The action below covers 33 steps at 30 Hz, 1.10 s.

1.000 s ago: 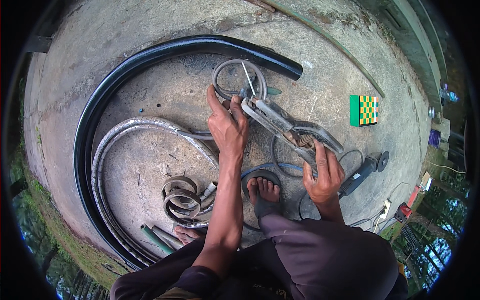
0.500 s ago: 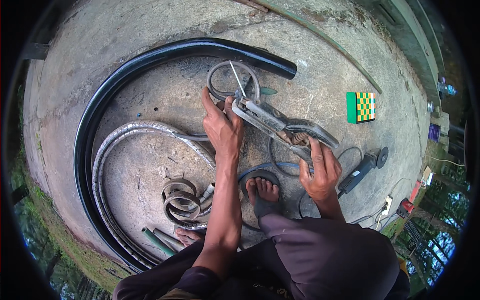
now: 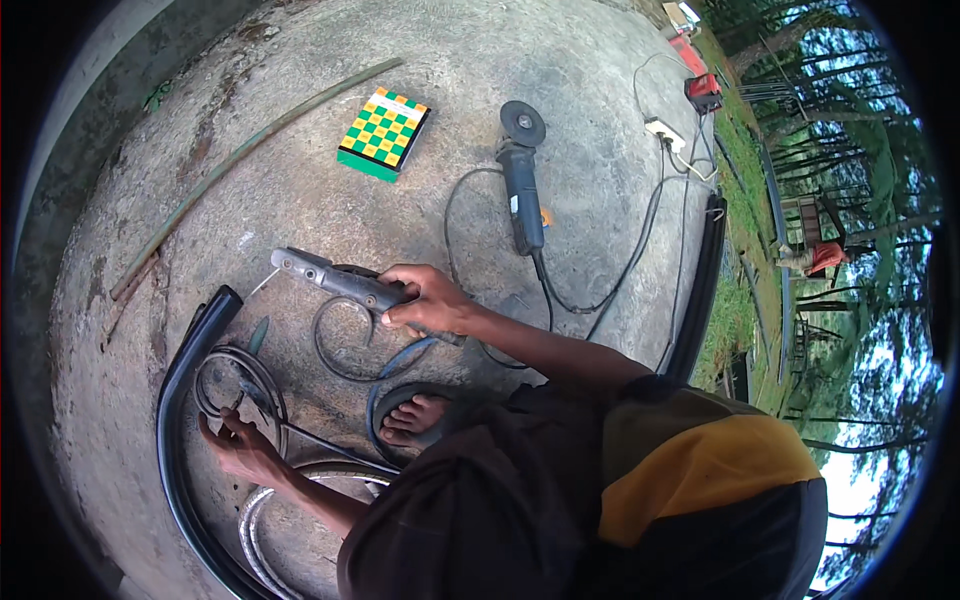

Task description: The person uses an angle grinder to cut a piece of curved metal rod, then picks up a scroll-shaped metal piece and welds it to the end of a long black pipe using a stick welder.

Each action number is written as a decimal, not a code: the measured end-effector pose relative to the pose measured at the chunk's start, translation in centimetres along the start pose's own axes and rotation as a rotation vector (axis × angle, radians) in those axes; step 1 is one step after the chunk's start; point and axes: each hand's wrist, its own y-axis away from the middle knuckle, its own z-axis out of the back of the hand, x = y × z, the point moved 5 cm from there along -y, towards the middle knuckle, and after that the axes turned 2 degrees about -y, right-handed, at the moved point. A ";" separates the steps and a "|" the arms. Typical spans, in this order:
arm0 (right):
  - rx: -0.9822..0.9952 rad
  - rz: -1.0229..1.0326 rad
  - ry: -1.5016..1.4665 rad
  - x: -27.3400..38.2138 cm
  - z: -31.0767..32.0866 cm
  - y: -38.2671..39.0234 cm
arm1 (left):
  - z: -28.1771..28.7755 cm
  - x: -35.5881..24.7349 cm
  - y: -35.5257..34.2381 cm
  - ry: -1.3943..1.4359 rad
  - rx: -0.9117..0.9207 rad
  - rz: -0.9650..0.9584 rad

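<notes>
My right hand [image 3: 430,298] is wrapped round the rear of a worn metal welding electrode holder [image 3: 325,276]. A thin pale welding rod [image 3: 262,283] juts from its jaw end, toward the open end of a glossy black curved tube [image 3: 222,303]. Lower left, my left hand [image 3: 243,450] has its fingers curled at the lower edge of a grey coil [image 3: 207,380] on the concrete. What those fingers grip is hard to make out. A green leaf-shaped piece [image 3: 259,335] lies just above the coil.
An angle grinder [image 3: 521,190] with its cord lies at the upper middle, right of a green-and-yellow checkered box [image 3: 384,133]. A long pole [image 3: 240,155] crosses the upper left. Silver ribbed hose [image 3: 250,520] and my sandalled foot [image 3: 412,420] are nearby. A power strip [image 3: 665,130] sits farther right.
My view has swung to the right. My left hand has left the jaw end of the electrode holder and gone down to the coil. The right hand still holds the holder, now turned leftward.
</notes>
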 end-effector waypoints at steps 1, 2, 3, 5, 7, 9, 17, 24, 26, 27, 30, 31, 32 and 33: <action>-0.010 -0.057 -0.070 -0.3 0.6 0.1 | 0.8 -0.6 -0.8 -0.055 -0.013 0.001; 0.025 -0.075 -0.211 -1.0 0.8 -0.5 | 2.4 -2.6 -1.8 -0.245 -0.125 -0.124; -0.035 -0.052 -0.077 -1.9 1.4 -1.1 | 3.0 -2.7 -2.8 -0.185 -0.159 -0.201; -0.145 0.003 0.201 -3.0 3.0 -3.0 | 4.0 -5.1 -4.5 -0.275 -0.073 -0.177; -0.149 -0.026 0.305 -1.8 2.6 -3.4 | 4.2 -4.9 -7.6 -0.268 -0.075 -0.487; -0.181 0.013 0.372 -1.1 2.2 -3.6 | 3.0 -4.7 -10.1 -0.353 0.009 -0.677; -0.368 0.070 0.803 -1.7 4.6 -2.8 | -1.0 -3.8 -12.0 -0.506 0.427 -0.815; -0.501 0.300 0.998 -4.0 5.4 -1.5 | -1.6 -3.1 -13.9 -0.482 0.500 -0.769; -0.476 0.375 1.052 -3.6 4.8 -1.3 | -1.0 -2.8 -13.8 -0.478 0.511 -0.709; -0.504 0.416 1.068 -3.6 4.7 -1.2 | -0.8 -3.1 -13.6 -0.473 0.510 -0.676; -0.532 0.519 1.092 -3.6 3.8 -1.3 | -0.5 -3.1 -13.0 -0.469 0.456 -0.721; -0.519 0.516 1.094 -3.8 3.8 -1.2 | -0.5 -3.6 -12.7 -0.424 0.428 -0.768; -0.486 0.480 1.084 -3.5 3.7 -1.2 | -0.2 -3.8 -12.9 -0.418 0.406 -0.749; -0.452 0.437 1.080 -3.4 3.7 -1.2 | -0.2 -4.1 -12.8 -0.408 0.376 -0.729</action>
